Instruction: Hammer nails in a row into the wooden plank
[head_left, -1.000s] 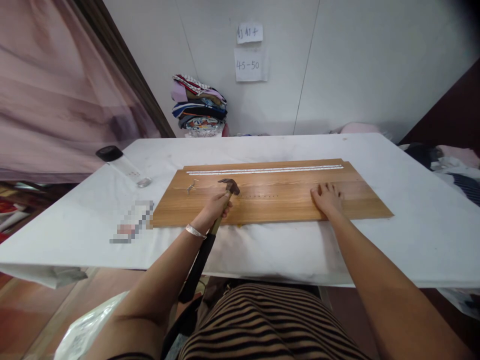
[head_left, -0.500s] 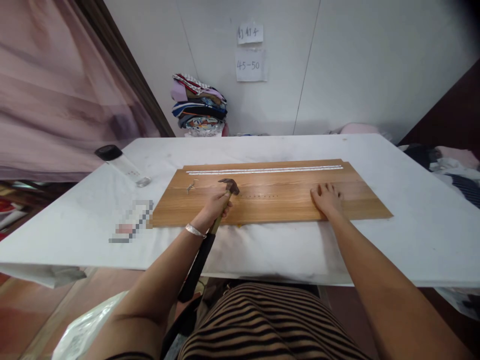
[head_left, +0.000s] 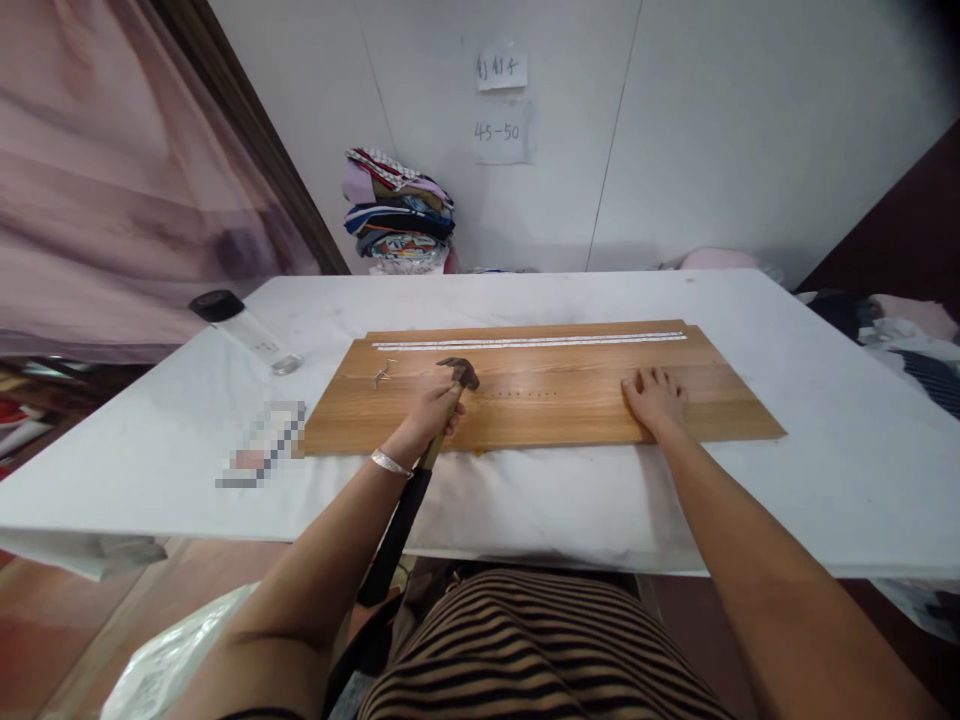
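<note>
My left hand (head_left: 433, 408) is wrapped round the shaft of a claw hammer (head_left: 400, 525), high up near its metal head. The hammer's black grip slants back toward my body, past the table edge. My right hand (head_left: 655, 397) lies on the right part of a wooden board (head_left: 570, 425), fingers spread. Between the hands, a row of small dark nail heads or holes (head_left: 523, 394) runs along the board; which they are I cannot tell. Several loose nails (head_left: 382, 376) lie left of the hammer head. Two white strips (head_left: 529, 342) stretch along the board's far side.
The board lies on a white-covered table (head_left: 750, 510). At its left are a clear bottle with a black lid (head_left: 247, 330) and a blurred-out flat object (head_left: 262, 445). Folded clothes (head_left: 399, 212) are stacked beyond the far edge, by the wall. A plastic bag (head_left: 176, 655) sits below, lower left.
</note>
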